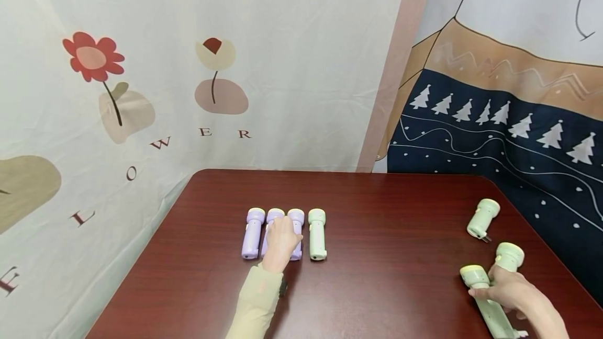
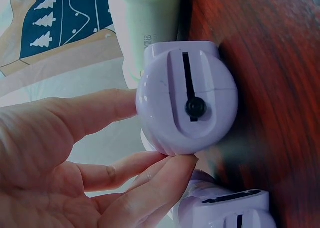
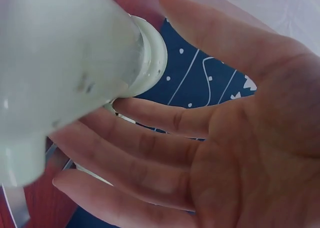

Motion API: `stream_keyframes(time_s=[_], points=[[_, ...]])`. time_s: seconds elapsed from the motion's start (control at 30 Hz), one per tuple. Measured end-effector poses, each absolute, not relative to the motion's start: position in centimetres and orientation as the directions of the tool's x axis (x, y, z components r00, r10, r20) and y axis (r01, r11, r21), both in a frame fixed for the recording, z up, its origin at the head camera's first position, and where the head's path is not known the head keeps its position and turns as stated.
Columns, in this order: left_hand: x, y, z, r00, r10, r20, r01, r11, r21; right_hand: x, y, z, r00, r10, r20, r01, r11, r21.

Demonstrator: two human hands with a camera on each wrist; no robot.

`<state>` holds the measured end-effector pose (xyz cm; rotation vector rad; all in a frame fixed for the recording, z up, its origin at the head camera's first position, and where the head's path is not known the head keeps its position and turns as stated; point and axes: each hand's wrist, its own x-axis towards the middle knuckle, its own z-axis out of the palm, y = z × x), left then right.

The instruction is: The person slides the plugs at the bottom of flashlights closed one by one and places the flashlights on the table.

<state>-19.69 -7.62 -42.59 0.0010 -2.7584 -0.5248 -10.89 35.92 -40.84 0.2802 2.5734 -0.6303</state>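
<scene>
In the head view, three purple flashlights (image 1: 252, 237) and one light green flashlight (image 1: 317, 234) form a row at the table's middle. My left hand (image 1: 281, 239) pinches the third purple flashlight (image 2: 187, 97) between thumb and fingers, and partly hides its neighbour. On the right side, my right hand (image 1: 511, 289) reaches over a green flashlight (image 1: 492, 310), thumb by its head. The right wrist view shows its fingers (image 3: 145, 143) spread and nearly straight beside that flashlight's body. Another green flashlight (image 1: 510, 256) lies just beyond this hand, its lower part hidden.
A further green flashlight (image 1: 483, 217) with metal prongs lies near the right edge of the dark red table (image 1: 391, 224). Behind the table hangs a pale cloth (image 1: 301, 67) with flower prints. A navy cloth (image 1: 471, 140) with white trees hangs at the right.
</scene>
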Motion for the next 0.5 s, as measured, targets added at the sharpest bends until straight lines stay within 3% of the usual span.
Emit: stream_keyframes(time_s=[0.5], points=[[-19.79, -7.69, -42.59, -0.95, -0.065, 0.306, 0.051, 0.933, 0.358, -11.3, 35.63, -41.25, -0.862, 0.087, -0.5, 0.309, 0.872, -0.38]])
